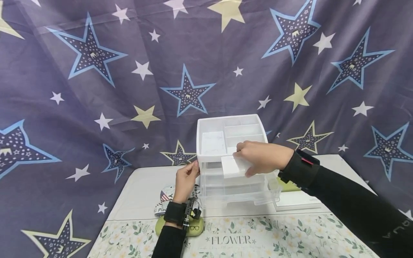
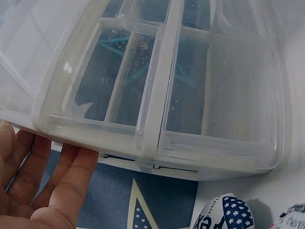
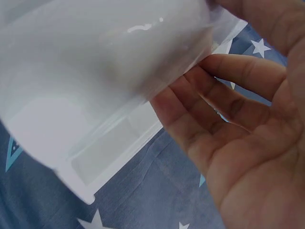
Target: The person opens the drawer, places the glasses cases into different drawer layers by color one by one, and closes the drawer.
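Observation:
A white drawer organizer [image 1: 209,157] with clear drawers stands on the table, its top tray divided into compartments. My left hand [image 1: 185,181] holds its left side just below the top tray. In the left wrist view, the fingers [image 2: 71,186] lie against the edge of the organizer. In front of the upper drawers my right hand [image 1: 262,157] grips a glossy white packet [image 1: 229,167], thumb on one side and fingers on the other. The right wrist view shows the packet [image 3: 105,62] close up, hiding much of the organizer. A lower clear drawer [image 1: 238,197] juts forward.
A green glasses case [image 1: 195,228] lies by my left wrist, with printed rounded items [image 1: 165,195] behind it. Right of the organizer are a flat white box [image 1: 300,200] and a green item [image 1: 288,185]. A star-patterned curtain [image 1: 113,93] hangs behind; a floral mat [image 1: 284,233] covers the front.

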Tool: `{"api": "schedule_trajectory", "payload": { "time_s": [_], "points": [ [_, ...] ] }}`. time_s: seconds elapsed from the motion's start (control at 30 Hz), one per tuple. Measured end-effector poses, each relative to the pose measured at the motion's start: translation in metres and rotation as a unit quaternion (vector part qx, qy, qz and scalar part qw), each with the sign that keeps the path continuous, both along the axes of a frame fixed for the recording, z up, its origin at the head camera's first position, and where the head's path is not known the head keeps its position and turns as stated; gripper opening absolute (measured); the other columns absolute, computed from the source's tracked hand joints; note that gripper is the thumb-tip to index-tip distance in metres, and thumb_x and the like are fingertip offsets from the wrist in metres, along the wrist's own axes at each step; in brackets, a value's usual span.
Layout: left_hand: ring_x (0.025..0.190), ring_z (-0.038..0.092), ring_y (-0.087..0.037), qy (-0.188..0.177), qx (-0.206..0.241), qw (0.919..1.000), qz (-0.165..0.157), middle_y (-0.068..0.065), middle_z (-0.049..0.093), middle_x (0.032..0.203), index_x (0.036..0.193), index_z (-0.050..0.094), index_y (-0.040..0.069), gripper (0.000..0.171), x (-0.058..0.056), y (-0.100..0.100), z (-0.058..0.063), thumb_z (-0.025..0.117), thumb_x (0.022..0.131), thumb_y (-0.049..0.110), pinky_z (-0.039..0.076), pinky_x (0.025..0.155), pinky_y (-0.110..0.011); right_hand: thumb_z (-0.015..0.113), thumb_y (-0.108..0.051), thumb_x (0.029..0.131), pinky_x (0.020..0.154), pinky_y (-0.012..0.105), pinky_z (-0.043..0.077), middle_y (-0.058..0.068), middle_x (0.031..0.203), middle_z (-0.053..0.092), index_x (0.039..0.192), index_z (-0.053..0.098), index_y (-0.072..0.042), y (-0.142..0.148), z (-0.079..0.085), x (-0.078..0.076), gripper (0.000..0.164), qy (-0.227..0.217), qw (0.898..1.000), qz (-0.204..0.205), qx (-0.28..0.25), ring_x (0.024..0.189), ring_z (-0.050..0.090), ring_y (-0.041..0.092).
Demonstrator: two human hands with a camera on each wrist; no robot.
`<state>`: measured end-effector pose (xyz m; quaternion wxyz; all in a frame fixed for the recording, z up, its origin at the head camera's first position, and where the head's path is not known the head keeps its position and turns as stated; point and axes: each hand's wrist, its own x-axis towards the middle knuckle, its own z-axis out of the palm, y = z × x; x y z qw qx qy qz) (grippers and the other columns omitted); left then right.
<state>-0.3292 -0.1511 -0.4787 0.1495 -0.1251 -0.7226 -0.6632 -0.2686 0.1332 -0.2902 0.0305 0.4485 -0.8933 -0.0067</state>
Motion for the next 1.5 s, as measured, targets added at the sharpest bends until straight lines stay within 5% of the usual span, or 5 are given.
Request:
{"api": "schedule_trajectory", "payload": {
  "time_s": [0.47,1.03,1.5],
  "points": [
    [0.114,0.068,-0.038,-0.015,-0.006,0.9999,0.005,-0.027,0.064,0.131,0.131,0.063,-0.008,0.034,0.003,0.002,0.008,0.057,0.107,0.015,0.059,0.093,-0.026,0.093,-0.022,0.075,0.073,0.032,0.053,0.002,0.092,0.06,0.11,0.073,-0.006,-0.026,-0.005,-0.001,0.043,-0.028,1.0,-0.002,0.009,0.083,0.056,0.017],
    [0.112,0.07,-0.032,0.0,0.005,1.0,-0.002,-0.021,0.067,0.129,0.131,0.066,-0.001,0.043,-0.001,-0.001,0.0,0.062,0.104,0.031,0.059,0.092,-0.025,0.093,-0.022,0.075,0.077,0.031,0.056,0.003,0.101,0.064,0.122,0.071,-0.001,-0.018,-0.023,-0.008,0.056,-0.059,0.998,-0.024,0.013,0.085,0.058,0.014],
    [0.113,0.069,-0.034,0.001,0.002,1.0,0.001,-0.023,0.067,0.129,0.131,0.066,-0.004,0.044,-0.001,0.0,0.0,0.061,0.104,0.03,0.059,0.092,-0.025,0.094,-0.024,0.072,0.075,0.03,0.057,-0.001,0.091,0.059,0.11,0.072,-0.006,-0.025,-0.031,-0.005,0.048,-0.058,0.996,-0.033,0.056,0.079,0.058,0.013]
  ]
}}
